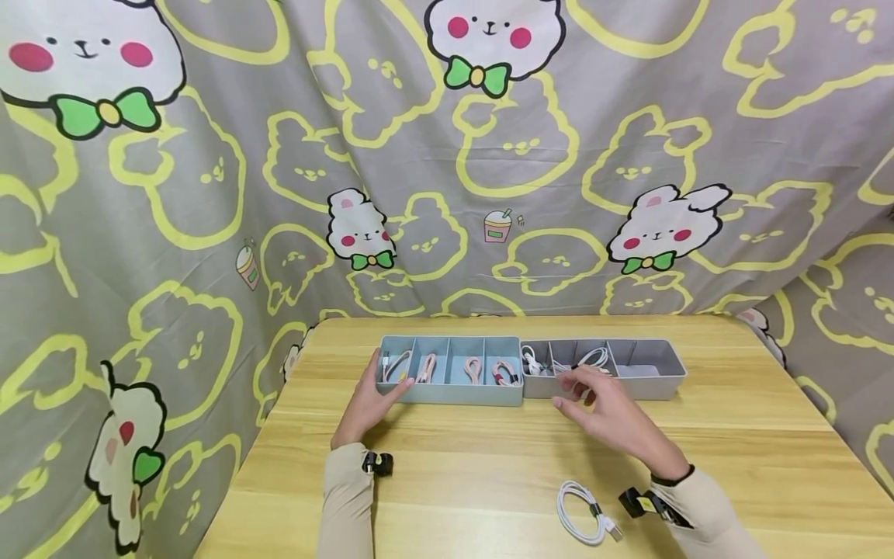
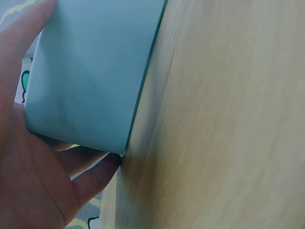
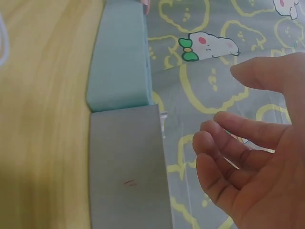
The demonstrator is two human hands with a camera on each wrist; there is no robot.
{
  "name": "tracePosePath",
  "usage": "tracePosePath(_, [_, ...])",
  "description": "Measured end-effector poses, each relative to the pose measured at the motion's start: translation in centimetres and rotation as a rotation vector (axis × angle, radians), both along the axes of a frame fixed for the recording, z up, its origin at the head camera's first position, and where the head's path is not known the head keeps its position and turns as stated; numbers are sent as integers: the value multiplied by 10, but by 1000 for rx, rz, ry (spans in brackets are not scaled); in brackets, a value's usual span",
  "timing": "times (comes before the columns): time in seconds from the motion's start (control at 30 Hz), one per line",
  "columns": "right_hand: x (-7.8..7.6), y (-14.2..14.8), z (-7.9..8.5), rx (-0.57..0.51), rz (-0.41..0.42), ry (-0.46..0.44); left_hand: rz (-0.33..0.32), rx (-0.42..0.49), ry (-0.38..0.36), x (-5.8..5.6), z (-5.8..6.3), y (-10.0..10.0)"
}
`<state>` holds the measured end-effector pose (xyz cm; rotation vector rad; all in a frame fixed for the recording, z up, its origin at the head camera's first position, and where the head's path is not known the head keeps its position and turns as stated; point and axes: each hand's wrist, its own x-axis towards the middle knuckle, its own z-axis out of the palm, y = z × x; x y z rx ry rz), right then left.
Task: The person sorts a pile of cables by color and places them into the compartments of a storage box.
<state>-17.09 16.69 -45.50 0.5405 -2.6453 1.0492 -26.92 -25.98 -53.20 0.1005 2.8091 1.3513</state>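
Observation:
My left hand [image 1: 370,402] grips the left end of a light blue divided storage box [image 1: 447,394]. In the left wrist view, the thumb lies over the box's rim and the fingers reach around its end. Coiled cables lie in the blue box's compartments, among them a pinkish cable [image 1: 472,369]. My right hand [image 1: 606,407] hovers at the front of a grey divided box [image 1: 646,387], fingers loosely bent and nothing in them. Behind that hand, a white coiled cable [image 1: 594,358] sits in a middle compartment. Another white cable [image 1: 532,360] lies in the leftmost grey compartment.
Both boxes stand end to end near the back of the wooden table [image 1: 461,473]. A coiled white USB cable [image 1: 567,522] with a dark tie lies on the table near my right wrist. A patterned grey curtain [image 1: 419,171] hangs behind and at both sides.

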Motion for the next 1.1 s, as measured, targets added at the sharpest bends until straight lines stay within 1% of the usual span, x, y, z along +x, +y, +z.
tracePosePath(0.2, [10, 2, -12, 4, 25, 26, 3, 4, -3, 0, 1, 1])
tracePosePath(0.53, [32, 8, -32, 86, 122, -54, -3, 4, 1, 0, 0, 1])
tracePosePath(0.63, [37, 11, -38, 113, 142, -93, -1, 10, -2, 1, 1, 1])
tracePosePath(0.77, [43, 14, -45, 163, 159, -151, 3, 1, -8, 1, 1, 0])
tracePosePath(0.9, [49, 16, -49, 214, 178, -185, 2, 0, -11, 2, 1, 0])
tracePosePath(1.1, [59, 19, -56, 286, 180, -237, 3, -2, -10, 1, 0, 1])
